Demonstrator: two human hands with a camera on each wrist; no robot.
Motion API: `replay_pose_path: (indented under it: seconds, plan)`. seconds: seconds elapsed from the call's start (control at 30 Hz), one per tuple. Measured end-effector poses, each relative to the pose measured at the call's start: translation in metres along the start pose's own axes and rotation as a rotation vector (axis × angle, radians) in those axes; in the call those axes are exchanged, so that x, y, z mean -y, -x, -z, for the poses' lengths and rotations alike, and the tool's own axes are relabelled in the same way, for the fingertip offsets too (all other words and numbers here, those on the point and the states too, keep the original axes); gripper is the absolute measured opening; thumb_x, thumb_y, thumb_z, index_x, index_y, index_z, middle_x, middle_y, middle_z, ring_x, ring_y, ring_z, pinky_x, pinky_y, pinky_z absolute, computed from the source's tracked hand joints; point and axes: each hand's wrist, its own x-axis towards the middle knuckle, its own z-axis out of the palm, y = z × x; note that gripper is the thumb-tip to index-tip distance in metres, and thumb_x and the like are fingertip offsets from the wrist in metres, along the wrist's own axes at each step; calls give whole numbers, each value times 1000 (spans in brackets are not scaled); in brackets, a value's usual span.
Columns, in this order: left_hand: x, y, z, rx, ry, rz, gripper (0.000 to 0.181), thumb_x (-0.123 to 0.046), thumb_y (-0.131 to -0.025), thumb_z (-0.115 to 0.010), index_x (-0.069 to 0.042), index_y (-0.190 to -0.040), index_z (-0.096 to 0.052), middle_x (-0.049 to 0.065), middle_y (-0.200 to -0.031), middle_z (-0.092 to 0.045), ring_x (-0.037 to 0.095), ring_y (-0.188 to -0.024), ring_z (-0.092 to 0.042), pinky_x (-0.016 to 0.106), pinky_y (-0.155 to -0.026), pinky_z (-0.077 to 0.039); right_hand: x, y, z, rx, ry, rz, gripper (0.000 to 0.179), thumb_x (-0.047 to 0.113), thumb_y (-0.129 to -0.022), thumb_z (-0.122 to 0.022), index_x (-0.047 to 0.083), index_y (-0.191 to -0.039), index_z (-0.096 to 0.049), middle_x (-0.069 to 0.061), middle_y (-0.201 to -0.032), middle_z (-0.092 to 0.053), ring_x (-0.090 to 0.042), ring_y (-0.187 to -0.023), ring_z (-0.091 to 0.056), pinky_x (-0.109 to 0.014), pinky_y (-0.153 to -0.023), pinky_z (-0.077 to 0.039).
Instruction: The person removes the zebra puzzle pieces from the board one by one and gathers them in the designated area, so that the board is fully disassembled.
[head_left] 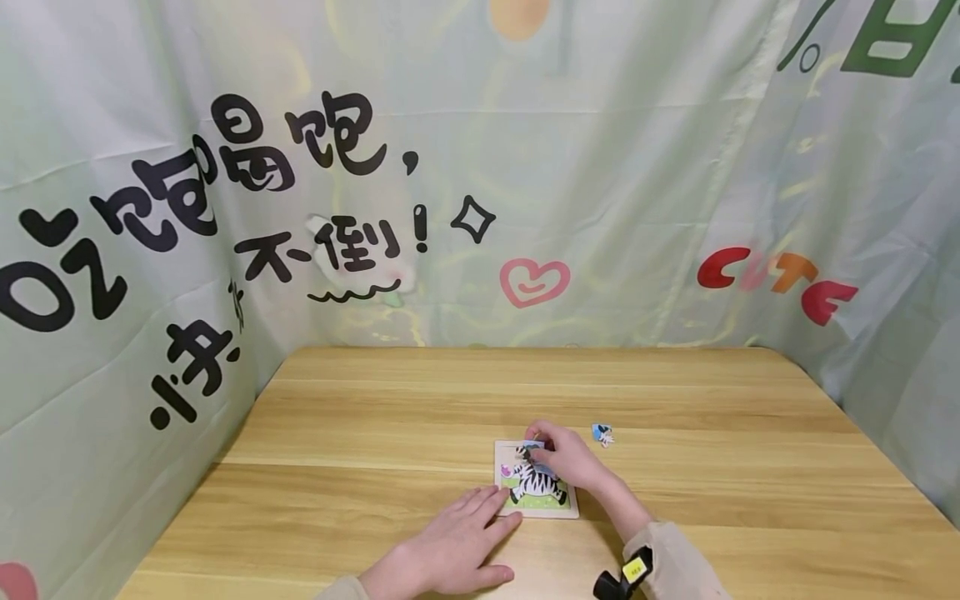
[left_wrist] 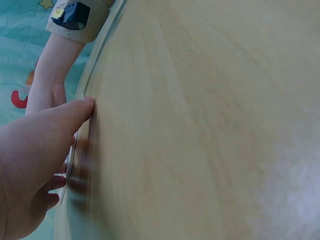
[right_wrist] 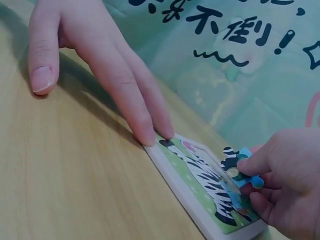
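A small zebra jigsaw puzzle lies in a pale, square tray (head_left: pixel 540 513) on the wooden table. Over the tray's upper part, my right hand (head_left: pixel 573 460) pinches a puzzle piece (right_wrist: pixel 231 163) between thumb and fingers; the piece is tilted and shows black, white and blue. My left hand (head_left: pixel 459 543) lies flat at the tray's lower left, its fingers stretched out and two fingertips touching the edge, as the right wrist view shows. A loose puzzle piece (head_left: pixel 602 434), blue with black and white, rests on the table right of the tray.
The wooden table (head_left: pixel 360 425) stretches out around the tray. Behind it and at both sides hangs a pale green printed curtain (head_left: pixel 630 208). A black wrist camera (head_left: pixel 624 575) is strapped over the right sleeve.
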Motion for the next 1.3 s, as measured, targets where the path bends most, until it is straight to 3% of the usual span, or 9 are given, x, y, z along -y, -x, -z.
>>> replay_pose_path:
  seconds: [0.33, 0.57, 0.97, 1.3]
  plan:
    - [-1, 0, 2, -1, -2, 8, 68, -60, -93, -29, -16, -144, -35, 14, -150, -25, 27, -137, -24, 38, -110, -24, -8, 5, 27, -100, -176, -123, 14, 0, -82, -64, 1, -95, -60, -4, -83, -58, -17, -74, -54, -28, -62, -50]
    - [-1, 0, 2, 8, 8, 15, 68, -60, -93, -28, -16, -145, -33, 14, -150, -24, 27, -137, -22, 38, -110, -23, -30, 19, 53, -134, -248, -195, 20, 0, -80, -67, -6, -96, -58, -6, -76, -56, -18, -63, -53, -27, -51, -49]
    - [0, 0, 0, 23, 24, 14, 69, -61, -93, -26, -17, -145, -32, 14, -151, -23, 26, -138, -20, 38, -110, -22, -65, 43, 97, -222, -127, -263, 27, 6, -83, -67, -8, -104, -59, -6, -77, -61, -14, -65, -54, -26, -52, -48]
    - [-1, 1, 0, 16, 26, 5, 69, -60, -93, -26, -16, -145, -32, 14, -150, -23, 27, -137, -22, 39, -110, -24, -79, 46, 109, -241, 6, -286, 24, 6, -82, -67, -7, -102, -62, -4, -75, -58, -13, -56, -47, -23, -47, -41]
